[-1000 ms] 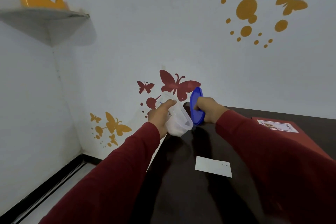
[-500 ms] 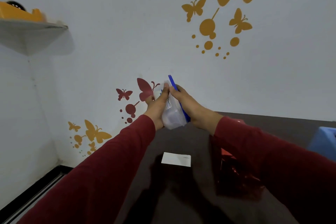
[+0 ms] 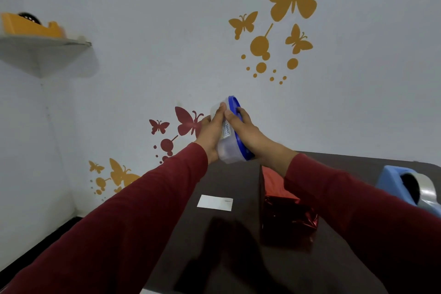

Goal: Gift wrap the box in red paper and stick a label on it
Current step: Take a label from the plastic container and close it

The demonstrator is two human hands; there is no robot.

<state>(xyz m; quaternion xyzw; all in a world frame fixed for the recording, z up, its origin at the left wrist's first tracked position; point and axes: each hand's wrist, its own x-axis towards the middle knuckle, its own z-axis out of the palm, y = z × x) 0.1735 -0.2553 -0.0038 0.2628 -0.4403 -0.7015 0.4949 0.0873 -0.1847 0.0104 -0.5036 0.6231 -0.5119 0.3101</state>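
I hold a clear plastic container [image 3: 228, 150], tipped on its side, above the far edge of the dark table [image 3: 214, 258]. My left hand [image 3: 211, 131] grips its body. My right hand [image 3: 248, 131] presses the blue lid [image 3: 235, 105] against its mouth, fingers curled over the rim. A box wrapped in shiny red paper [image 3: 286, 217] stands on the table below my right forearm, partly hidden by the sleeve. A white label [image 3: 214, 202] lies flat to the left of the box.
A blue tape dispenser [image 3: 405, 186] with a grey roll sits at the table's right edge. An orange tape dispenser [image 3: 31, 27] rests on a white corner shelf [image 3: 45, 48] high on the left. The wall with butterfly stickers is just behind the table.
My right hand brought the blue lid from beside the container onto its opening. Both hands lifted the container a little. My view turned right, so the red box and blue dispenser came in.
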